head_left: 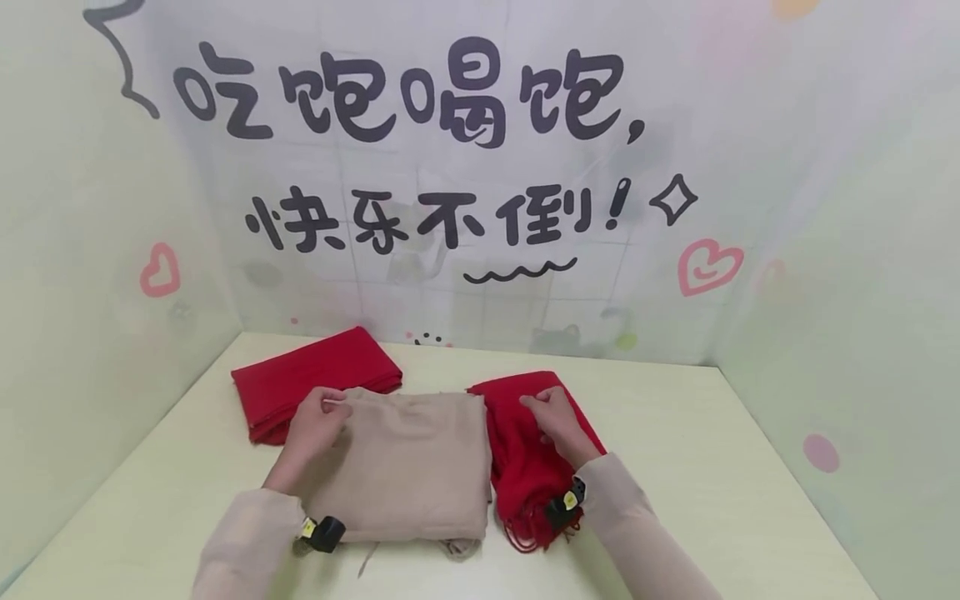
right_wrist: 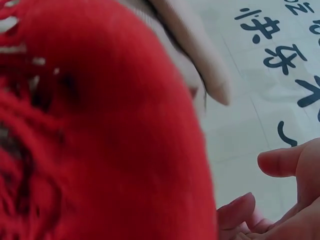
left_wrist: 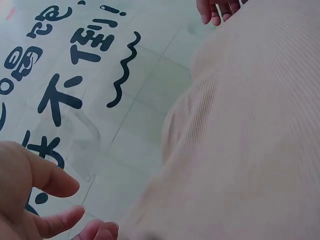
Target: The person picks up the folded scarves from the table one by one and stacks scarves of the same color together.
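A beige folded scarf (head_left: pixel 420 475) lies flat on the table, with a few loose fringe ends at its near edge. My left hand (head_left: pixel 322 421) is at its far left corner; in the left wrist view the thumb (left_wrist: pixel 60 182) and fingers stand apart with no cloth visible between them. To the right lies a red folded scarf (head_left: pixel 513 417) with fringe at its near end. Over this red scarf is my right hand (head_left: pixel 555 421). Its thumb (right_wrist: pixel 280 162) and fingers are apart and hold nothing in the right wrist view.
Another red folded cloth (head_left: pixel 318 371) lies at the back left, partly behind the left hand and the beige scarf. The pale table (head_left: pixel 675 467) ends at a white wall sheet (head_left: pixel 420 292) printed with dark characters. Side walls flank the table.
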`<state>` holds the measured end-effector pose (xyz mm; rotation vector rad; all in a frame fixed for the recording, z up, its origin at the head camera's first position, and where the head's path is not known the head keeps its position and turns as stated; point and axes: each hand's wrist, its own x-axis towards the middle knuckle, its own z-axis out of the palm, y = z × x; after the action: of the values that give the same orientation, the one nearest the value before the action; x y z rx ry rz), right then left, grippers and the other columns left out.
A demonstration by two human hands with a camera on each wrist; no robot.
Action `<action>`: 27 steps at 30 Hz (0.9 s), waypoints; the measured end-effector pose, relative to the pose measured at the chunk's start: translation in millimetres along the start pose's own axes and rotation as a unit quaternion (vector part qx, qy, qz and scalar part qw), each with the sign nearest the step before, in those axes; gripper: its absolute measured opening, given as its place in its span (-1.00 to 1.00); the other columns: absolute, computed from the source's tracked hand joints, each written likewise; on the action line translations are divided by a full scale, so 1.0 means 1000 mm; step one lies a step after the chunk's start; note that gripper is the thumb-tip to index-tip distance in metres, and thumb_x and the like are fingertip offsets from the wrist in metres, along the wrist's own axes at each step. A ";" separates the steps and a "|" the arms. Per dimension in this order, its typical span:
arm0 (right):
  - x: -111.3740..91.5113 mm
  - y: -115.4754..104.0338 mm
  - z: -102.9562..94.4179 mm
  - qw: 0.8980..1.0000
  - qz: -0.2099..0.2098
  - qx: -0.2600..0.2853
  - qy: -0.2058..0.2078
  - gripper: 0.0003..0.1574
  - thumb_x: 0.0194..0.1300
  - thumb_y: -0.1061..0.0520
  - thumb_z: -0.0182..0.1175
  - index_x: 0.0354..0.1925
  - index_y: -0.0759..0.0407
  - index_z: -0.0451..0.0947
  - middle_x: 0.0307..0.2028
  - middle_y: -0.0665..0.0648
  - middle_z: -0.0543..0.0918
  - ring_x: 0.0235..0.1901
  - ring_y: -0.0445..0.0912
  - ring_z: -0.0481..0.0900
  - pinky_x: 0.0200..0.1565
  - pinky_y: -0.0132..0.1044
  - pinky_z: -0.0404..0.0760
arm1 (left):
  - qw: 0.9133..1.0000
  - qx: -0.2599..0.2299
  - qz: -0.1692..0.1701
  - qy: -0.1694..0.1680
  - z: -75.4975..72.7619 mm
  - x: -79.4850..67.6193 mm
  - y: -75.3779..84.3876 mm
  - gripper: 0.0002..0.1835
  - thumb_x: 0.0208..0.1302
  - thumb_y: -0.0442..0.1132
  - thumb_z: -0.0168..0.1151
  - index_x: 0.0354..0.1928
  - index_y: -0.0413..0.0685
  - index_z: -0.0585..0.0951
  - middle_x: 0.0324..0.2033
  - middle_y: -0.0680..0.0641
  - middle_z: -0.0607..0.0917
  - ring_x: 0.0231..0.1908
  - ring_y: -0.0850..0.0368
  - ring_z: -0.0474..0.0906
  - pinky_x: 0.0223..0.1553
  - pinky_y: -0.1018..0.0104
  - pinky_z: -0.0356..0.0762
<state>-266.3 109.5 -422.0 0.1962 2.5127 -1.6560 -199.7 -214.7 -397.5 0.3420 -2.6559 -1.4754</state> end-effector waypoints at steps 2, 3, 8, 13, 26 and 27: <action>-0.001 0.003 -0.004 1.000 0.001 0.004 -0.002 -0.62 0.28 0.03 0.17 -0.51 0.06 0.19 -0.69 0.01 0.22 -0.67 -0.15 0.20 -0.58 -0.38 0.30 | 1.000 -0.001 0.003 -0.004 0.004 0.002 0.005 -0.62 0.32 -0.23 -0.04 0.09 -0.32 0.33 -0.17 -0.30 0.52 -0.30 0.02 0.51 -0.44 0.34 0.52; -0.002 0.004 -0.007 1.000 0.000 0.007 -0.003 -0.62 0.29 0.04 0.16 -0.51 0.07 0.19 -0.70 0.01 0.21 -0.67 -0.15 0.19 -0.58 -0.37 0.29 | 1.000 0.000 0.005 -0.008 0.006 0.004 0.007 -0.62 0.31 -0.23 -0.03 0.09 -0.32 0.33 -0.18 -0.29 0.52 -0.30 0.02 0.51 -0.43 0.34 0.51; -0.013 0.017 -0.024 1.000 0.009 0.021 0.004 -0.72 0.34 0.04 0.08 -0.27 0.20 0.24 -0.46 0.10 0.34 -0.55 -0.13 0.28 -0.53 -0.36 0.35 | 0.999 0.002 0.002 -0.036 0.017 0.018 0.026 -0.61 0.31 -0.22 -0.01 0.10 -0.28 0.32 -0.16 -0.25 0.50 -0.27 0.02 0.47 -0.37 0.35 0.49; -0.024 0.027 -0.043 0.998 0.035 0.049 0.020 -0.66 0.36 0.03 0.03 -0.11 0.25 0.22 -0.29 0.16 0.36 -0.46 -0.12 0.35 -0.50 -0.37 0.40 | 0.997 0.006 0.001 -0.074 0.029 0.038 0.046 -0.60 0.31 -0.20 0.04 0.12 -0.27 0.33 -0.03 -0.29 0.48 -0.17 -0.05 0.50 -0.25 0.27 0.56; -0.062 0.058 -0.062 0.989 0.058 0.130 0.032 -0.65 0.39 0.06 0.00 -0.07 0.31 0.21 -0.30 0.11 0.43 -0.51 -0.18 0.47 -0.55 -0.37 0.49 | 0.988 0.000 0.015 -0.151 0.073 0.072 0.074 -0.60 0.34 -0.17 -0.03 0.12 -0.28 0.35 0.10 -0.33 0.46 0.02 -0.22 0.48 -0.10 0.12 0.55; -0.065 0.060 -0.062 0.989 0.061 0.134 0.030 -0.66 0.39 0.07 0.00 -0.08 0.31 0.21 -0.30 0.11 0.43 -0.51 -0.18 0.48 -0.56 -0.36 0.49 | 0.988 0.003 0.015 -0.154 0.077 0.074 0.075 -0.60 0.33 -0.17 -0.02 0.12 -0.27 0.35 0.09 -0.32 0.46 0.00 -0.20 0.48 -0.10 0.12 0.54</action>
<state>-193.5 187.2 -440.3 0.4237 2.2571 -1.9565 -296.6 -130.5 -377.6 0.0754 -2.8827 -1.6300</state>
